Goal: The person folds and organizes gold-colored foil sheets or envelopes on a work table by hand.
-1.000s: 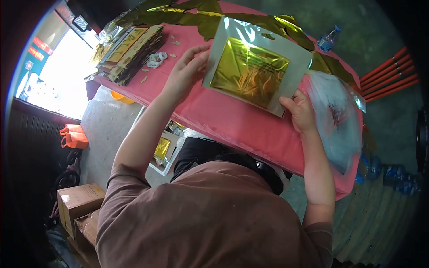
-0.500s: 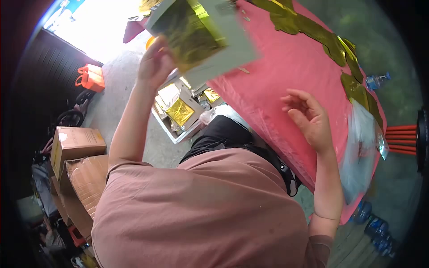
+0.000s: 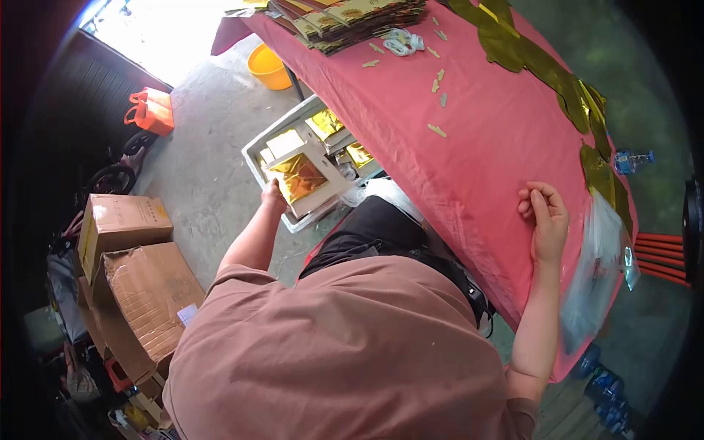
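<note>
One gold pkt (image 3: 299, 178), prob. light, stiff, slick-faced, best held by edge: L hand (image 3: 273, 194) grips left edge at crate (image 3: 257, 145); R hand (image 3: 546, 220) half-curled, appar. empty, over table (image 3: 477, 147).

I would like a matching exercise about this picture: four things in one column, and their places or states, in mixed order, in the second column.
Column one:
1. Left hand
2. Right hand
3. Basin
4. Gold sheets

Column two:
A. Above the pink tablecloth, with nothing visible in it
B. Along the far edge of the table
C. Holding a gold-centred panel by its side
D. On the grey floor

Right pairs: 1-C, 2-A, 3-D, 4-B
</note>
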Motion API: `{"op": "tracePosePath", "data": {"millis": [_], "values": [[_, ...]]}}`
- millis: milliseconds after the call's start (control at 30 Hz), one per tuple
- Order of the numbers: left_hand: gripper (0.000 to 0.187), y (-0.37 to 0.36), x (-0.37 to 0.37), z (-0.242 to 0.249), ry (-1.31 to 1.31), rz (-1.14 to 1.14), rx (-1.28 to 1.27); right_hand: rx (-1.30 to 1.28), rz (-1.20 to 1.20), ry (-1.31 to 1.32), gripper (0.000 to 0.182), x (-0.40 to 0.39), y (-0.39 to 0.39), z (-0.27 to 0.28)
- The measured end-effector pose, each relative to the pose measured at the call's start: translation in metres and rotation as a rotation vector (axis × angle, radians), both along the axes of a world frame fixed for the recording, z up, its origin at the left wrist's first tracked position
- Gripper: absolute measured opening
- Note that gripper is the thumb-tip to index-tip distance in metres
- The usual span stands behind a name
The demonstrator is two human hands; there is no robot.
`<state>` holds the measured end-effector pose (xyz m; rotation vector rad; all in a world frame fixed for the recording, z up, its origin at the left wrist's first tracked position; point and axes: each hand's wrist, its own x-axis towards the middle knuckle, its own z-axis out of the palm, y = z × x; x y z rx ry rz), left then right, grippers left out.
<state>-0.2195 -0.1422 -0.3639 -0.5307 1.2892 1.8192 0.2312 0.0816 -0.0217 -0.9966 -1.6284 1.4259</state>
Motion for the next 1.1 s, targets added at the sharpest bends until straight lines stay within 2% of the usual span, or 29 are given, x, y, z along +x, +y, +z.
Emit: {"op": "tracePosePath", "data": {"millis": [33,100,200,267,333,400,467,567,600,667,700,733,767,800,867,900,933,967,1000,1067,1100], "values": [[0.028,0.0,-0.034,-0.086,0.026,-0.07,0.065,-0.009,-0.008,-0.006,0.015,-0.001,-0.001,0.001],[0.028,0.037,-0.021,-0.058,0.076,-0.059,0.129,-0.012,-0.018,-0.017,0.015,-0.001,-0.002,0.002],[0.04,0.088,-0.032,-0.032,0.125,-0.263,-0.003,-0.007,-0.034,-0.026,0.014,-0.003,-0.001,0.001],[0.038,0.123,-0.011,0.018,0.181,-0.255,-0.261,-0.003,-0.031,-0.032,0.014,-0.002,-0.002,0.001],[0.033,0.133,-0.009,-0.001,0.228,-0.247,-0.251,-0.002,-0.029,-0.038,0.014,-0.001,-0.003,0.001],[0.028,0.134,-0.002,-0.007,0.223,-0.392,-0.008,-0.002,-0.032,-0.037,0.014,-0.001,-0.003,0.001],[0.017,0.128,0.016,0.004,0.083,-0.55,-0.054,0.004,-0.019,-0.046,0.015,-0.002,-0.003,0.002],[0.023,0.1,0.047,0.014,0.18,-0.944,-0.086,-0.007,-0.014,-0.089,0.015,-0.004,-0.005,0.005],[0.029,0.095,0.058,0.031,0.239,-1.09,-0.137,-0.004,-0.018,-0.084,0.015,-0.006,-0.005,0.006],[0.03,0.091,0.074,0.075,0.529,-1.412,-0.323,0.027,0.034,-0.155,0.015,-0.01,-0.005,0.008],[0.031,0.091,0.075,0.09,0.645,-1.56,-0.299,0.038,0.018,-0.144,0.015,-0.013,-0.004,0.011],[0.031,0.096,0.079,0.116,0.666,-1.571,-0.294,0.189,0.066,-0.259,0.016,-0.016,-0.001,0.014],[0.033,0.101,0.083,0.152,0.926,-1.744,-0.161,0.339,0.113,-0.376,0.017,-0.019,0.002,0.016],[0.034,0.107,0.087,0.19,1.191,-1.9,-0.015,0.346,0.094,-0.37,0.017,-0.023,0.007,0.017],[0.032,0.123,0.104,0.273,1.077,-2.08,0.146,0.552,0.144,-0.461,0.022,-0.031,0.017,0.013],[0.03,0.13,0.115,0.313,0.959,-2.161,0.234,0.557,0.128,-0.455,0.022,-0.034,0.021,0.008],[0.027,0.137,0.125,0.347,0.837,-2.236,0.319,0.7,0.101,-0.525,0.024,-0.037,0.026,0.002],[0.026,0.146,0.132,0.373,0.784,-2.277,0.42,0.841,0.072,-0.595,0.026,-0.038,0.029,-0.002],[0.024,0.158,0.137,0.393,0.729,-2.314,0.52,0.845,0.058,-0.588,0.026,-0.039,0.031,-0.003],[0.023,0.195,0.149,0.421,0.877,-2.247,0.592,0.803,0.079,-0.604,0.029,-0.04,0.031,-0.004],[0.023,0.219,0.154,0.424,1.019,-2.099,0.525,0.804,0.065,-0.604,0.029,-0.042,0.033,-0.005]]}}
